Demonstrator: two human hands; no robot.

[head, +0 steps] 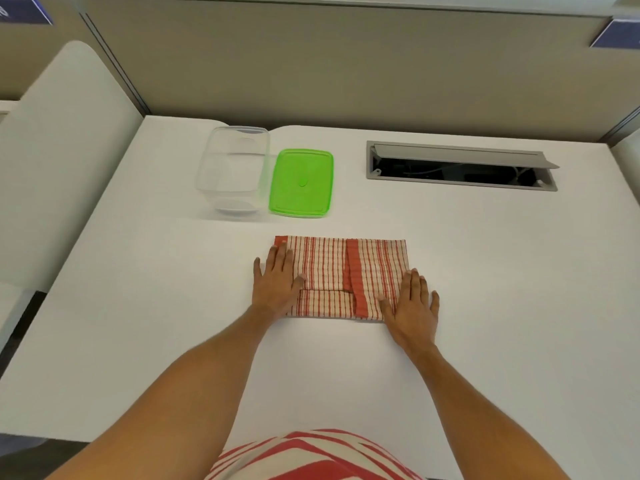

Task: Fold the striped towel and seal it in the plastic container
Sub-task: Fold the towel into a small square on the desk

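Clear plastic container [233, 171] stands open, lid off, toward the far left corner of the white worktop [485, 271]. Green lid [301, 181] lies flat just beside its right wall. Nearer the front edge, about mid-worktop: striped towel [341, 275], folded to a rectangle, flat, one broad red band running front to back right of its centre. Left hand [275, 280] palm down, fingers straight and together, pressing the towel's left edge. Right hand [414, 304] likewise flat, fingers extended, on the towel's front right corner. Neither hand grips anything. Far right: grey cable hatch [460, 166] recessed in the worktop, flap raised.
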